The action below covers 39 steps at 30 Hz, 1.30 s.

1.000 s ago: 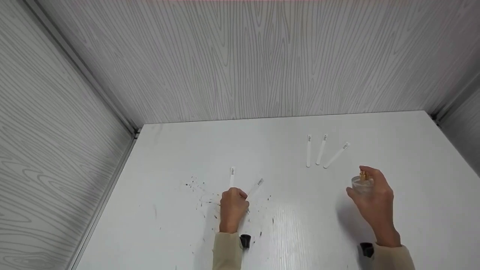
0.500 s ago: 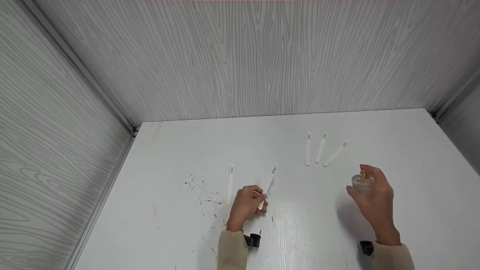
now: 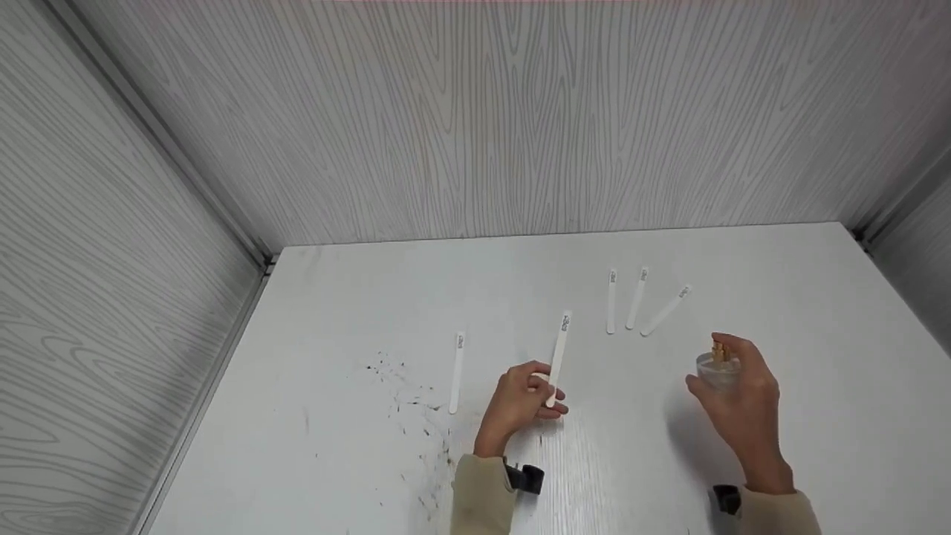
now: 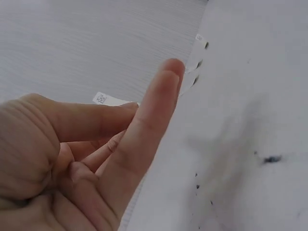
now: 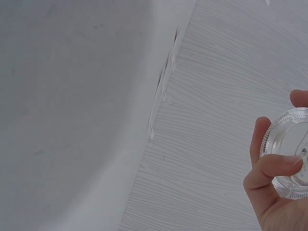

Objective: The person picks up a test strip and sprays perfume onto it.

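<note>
A white paper test strip point(image 3: 559, 349) with dark print at its top end is pinched near its lower end by my left hand point(image 3: 516, 401). It points up and away from me, tilted slightly right. In the left wrist view, the strip's printed end point(image 4: 102, 98) shows past the thumb. My right hand point(image 3: 747, 401) holds a round clear glass perfume bottle point(image 3: 717, 371) above the table, forefinger on its gold spray top point(image 3: 720, 351). Ridged glass of the bottle point(image 5: 276, 137) fills the right edge of the right wrist view. Another strip point(image 3: 456, 375) lies left of my left hand.
Three more printed strips point(image 3: 636, 299) lie fanned out at the back right of the white table point(image 3: 356, 297). Dark specks and smudges point(image 3: 412, 401) mark the tabletop at left. Grey wood-grain panels point(image 3: 475, 119) stand behind the table and at both sides.
My left hand has picked up the slanted strip from the table, moving right with it and raising it. The right hand and perfume bottle stay nearly still.
</note>
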Tool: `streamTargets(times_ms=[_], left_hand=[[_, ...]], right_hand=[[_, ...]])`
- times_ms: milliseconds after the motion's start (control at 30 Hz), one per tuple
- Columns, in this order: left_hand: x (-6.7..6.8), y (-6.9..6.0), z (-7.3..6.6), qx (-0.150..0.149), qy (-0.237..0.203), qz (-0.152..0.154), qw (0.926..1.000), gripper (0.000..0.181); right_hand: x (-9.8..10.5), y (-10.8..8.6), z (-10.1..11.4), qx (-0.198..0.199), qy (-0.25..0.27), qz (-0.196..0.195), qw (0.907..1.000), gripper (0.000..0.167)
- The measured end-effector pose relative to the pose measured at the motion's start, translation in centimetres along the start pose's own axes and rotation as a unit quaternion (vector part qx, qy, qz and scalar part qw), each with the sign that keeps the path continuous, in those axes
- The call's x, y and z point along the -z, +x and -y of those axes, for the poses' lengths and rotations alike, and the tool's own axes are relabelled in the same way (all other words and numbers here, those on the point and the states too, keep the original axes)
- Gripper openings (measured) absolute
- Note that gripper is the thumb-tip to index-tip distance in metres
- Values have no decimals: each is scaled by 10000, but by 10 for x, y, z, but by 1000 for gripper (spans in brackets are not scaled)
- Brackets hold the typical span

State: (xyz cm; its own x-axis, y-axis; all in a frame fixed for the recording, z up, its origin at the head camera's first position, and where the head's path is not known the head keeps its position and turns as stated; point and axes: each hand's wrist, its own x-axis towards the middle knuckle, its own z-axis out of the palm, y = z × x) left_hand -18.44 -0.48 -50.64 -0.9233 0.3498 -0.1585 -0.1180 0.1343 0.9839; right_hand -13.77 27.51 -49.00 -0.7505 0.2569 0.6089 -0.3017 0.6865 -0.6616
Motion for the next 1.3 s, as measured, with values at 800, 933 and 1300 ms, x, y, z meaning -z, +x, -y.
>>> streamTargets(times_ms=[800, 933, 1300], left_hand=[[-56, 11, -6, -296, -436, 152, 9985, 40], [-59, 10, -7, -317, -468, 89, 9984, 40], [-67, 5, -18, -330, -309, 192, 9988, 42]], right_hand=[[-2, 1, 2, -62, -7, 68, 10000, 61], [-4, -1, 1, 16, 13, -41, 10000, 61], [-9, -3, -2, 436, 198, -273, 9985, 59]])
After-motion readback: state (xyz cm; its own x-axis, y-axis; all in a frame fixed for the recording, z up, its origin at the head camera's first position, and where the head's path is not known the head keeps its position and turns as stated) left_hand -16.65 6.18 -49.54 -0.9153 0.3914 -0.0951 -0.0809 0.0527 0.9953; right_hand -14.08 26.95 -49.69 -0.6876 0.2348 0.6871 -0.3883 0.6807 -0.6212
